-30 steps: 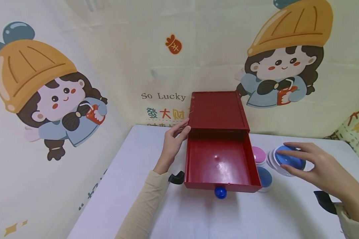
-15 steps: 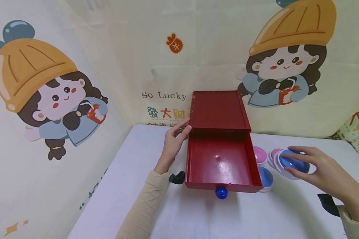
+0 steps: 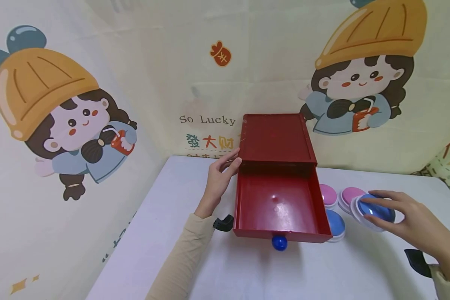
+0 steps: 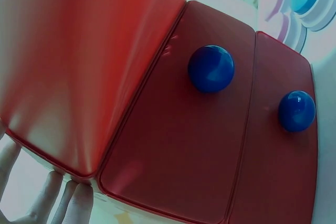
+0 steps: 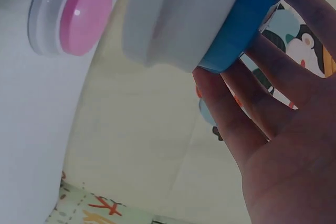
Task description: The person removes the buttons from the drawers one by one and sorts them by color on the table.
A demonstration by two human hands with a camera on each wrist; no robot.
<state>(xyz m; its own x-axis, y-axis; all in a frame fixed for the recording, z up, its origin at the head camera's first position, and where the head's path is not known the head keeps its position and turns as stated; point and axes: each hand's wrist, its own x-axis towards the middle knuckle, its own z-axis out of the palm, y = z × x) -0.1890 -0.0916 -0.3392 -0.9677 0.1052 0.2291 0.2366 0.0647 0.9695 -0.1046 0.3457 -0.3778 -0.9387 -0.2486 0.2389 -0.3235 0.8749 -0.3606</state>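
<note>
A red chest of drawers (image 3: 277, 137) stands on the white table with its top drawer (image 3: 273, 200) pulled out and nothing inside. My left hand (image 3: 218, 181) rests on the chest's left side, fingertips against it. My right hand (image 3: 416, 218) holds a round white buzzer button with a blue dome (image 3: 378, 209), tilted, its fingers and thumb around the rim. Just left of it sits a pink-topped button (image 3: 351, 194). Another pink button (image 3: 328, 195) and a blue button (image 3: 335, 223) lie beside the drawer, partly hidden by it.
Two lower drawers with blue knobs, one knob (image 4: 211, 68) above the other, are closed in the left wrist view. A blue knob (image 3: 279, 243) sticks out from the top drawer. A printed cloth (image 3: 165, 83) hangs behind the table (image 3: 180, 183).
My right hand has moved right and slightly down with the blue button, uncovering the pink button behind it. My left hand stays on the chest.
</note>
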